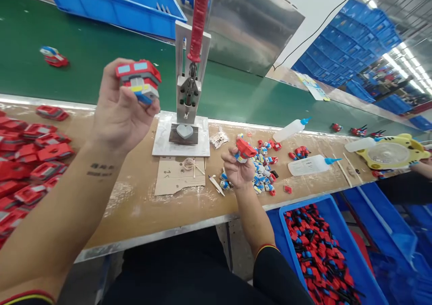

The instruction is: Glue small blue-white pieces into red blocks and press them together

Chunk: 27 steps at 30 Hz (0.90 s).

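Note:
Raised at the left of the head view, my left hand point(126, 116) is closed around a red toy torso piece point(140, 79) with light-blue windows and grey, yellow and blue parts. Lower, right of centre, my right hand point(241, 170) grips a smaller red, white and blue toy part point(245, 149) between its fingers. Between the hands stands a toggle press point(189, 84) with a red handle. A grey heart-shaped block point(185, 131) lies on its base. Small red, white and blue parts point(265, 167) are heaped just beyond my right hand.
Red toy pieces point(30, 161) pile up at the left. A cardboard sheet point(178, 176) and a pointed white tool point(216, 185) lie on the table. Glue bottles point(310, 165), a yellow fan point(393, 152) and another person's arm point(420, 170) are rightward. A blue bin point(283, 233) holds red parts below.

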Tool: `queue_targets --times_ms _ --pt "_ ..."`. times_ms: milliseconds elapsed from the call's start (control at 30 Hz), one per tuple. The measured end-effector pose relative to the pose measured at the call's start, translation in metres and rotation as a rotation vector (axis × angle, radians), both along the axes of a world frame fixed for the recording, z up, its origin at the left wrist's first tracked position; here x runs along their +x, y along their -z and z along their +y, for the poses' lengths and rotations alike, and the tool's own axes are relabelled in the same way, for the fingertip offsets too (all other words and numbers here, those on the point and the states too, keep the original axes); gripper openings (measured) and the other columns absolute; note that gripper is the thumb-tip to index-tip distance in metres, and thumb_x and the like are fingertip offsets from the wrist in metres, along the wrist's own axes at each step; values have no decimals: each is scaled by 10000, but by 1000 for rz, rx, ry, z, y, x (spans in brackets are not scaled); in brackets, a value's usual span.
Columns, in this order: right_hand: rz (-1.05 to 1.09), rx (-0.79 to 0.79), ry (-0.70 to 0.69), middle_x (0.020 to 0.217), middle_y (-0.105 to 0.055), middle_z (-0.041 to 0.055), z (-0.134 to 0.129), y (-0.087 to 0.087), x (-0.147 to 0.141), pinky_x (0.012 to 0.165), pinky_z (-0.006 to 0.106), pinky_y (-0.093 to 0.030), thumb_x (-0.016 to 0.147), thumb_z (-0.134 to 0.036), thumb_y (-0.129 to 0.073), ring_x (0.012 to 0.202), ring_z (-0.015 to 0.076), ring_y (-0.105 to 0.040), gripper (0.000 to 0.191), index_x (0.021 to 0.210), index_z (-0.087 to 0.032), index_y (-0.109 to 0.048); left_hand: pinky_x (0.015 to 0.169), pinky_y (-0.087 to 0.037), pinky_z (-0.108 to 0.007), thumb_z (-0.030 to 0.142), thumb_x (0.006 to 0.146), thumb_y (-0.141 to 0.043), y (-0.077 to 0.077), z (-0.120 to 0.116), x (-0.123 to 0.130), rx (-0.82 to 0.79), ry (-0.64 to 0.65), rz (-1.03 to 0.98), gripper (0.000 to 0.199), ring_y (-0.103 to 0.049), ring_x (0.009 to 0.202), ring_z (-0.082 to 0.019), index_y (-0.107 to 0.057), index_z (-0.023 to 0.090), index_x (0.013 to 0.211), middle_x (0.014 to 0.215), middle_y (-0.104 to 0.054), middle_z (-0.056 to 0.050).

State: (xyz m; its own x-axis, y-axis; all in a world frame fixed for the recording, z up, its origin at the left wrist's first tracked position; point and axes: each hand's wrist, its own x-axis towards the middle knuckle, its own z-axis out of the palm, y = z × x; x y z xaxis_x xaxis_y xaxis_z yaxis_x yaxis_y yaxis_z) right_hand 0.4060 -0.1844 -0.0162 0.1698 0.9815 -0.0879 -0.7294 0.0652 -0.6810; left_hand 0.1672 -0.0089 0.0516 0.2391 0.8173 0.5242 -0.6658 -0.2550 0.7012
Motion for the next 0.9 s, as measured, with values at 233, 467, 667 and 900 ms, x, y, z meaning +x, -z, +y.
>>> queue_targets --times_ms 233,467,667,900 --pt "-581 108 167 1040 -687 18 62 13 60 603 254 -499 800 -557 -835 795 149 -594 444 1162 -381 -646 843 -675 -299 356 698 -1010 62 6 -20 -134 -20 210 525 -763 923 -145 -729 356 1140 1108 -797 13" --pt "-1669 -178 153 1103 -747 94 215 16 118 944 398 -551 816 -209 -680 913 204 -649 284 1100 -194 -675 945 -675 -463 391 610 -1007 92 3 -24 -216 -140 585 713 -789 1022 -284 -695 249 1235 1115 -801 -101" --pt "-1813 -218 47 1083 -767 124 251 32 115 1031 435 -510 765 -109 -663 1052 270 -646 282 1032 -178 -723 947 -654 -451 329 662 -930 104 18 -10 -122 -185 750 565 -780 1018 -281 -713 197 1167 1110 -808 -108" --pt "-1758 -51 312 1423 -604 216 246 9 124 1121 521 -507 985 -274 -511 1223 295 -627 426 1388 -148 -567 985 -592 -434 207 711 -851 110 35 15 65 -253 992 500 -740 1024 -248 -716 208 1192 1152 -806 -74"
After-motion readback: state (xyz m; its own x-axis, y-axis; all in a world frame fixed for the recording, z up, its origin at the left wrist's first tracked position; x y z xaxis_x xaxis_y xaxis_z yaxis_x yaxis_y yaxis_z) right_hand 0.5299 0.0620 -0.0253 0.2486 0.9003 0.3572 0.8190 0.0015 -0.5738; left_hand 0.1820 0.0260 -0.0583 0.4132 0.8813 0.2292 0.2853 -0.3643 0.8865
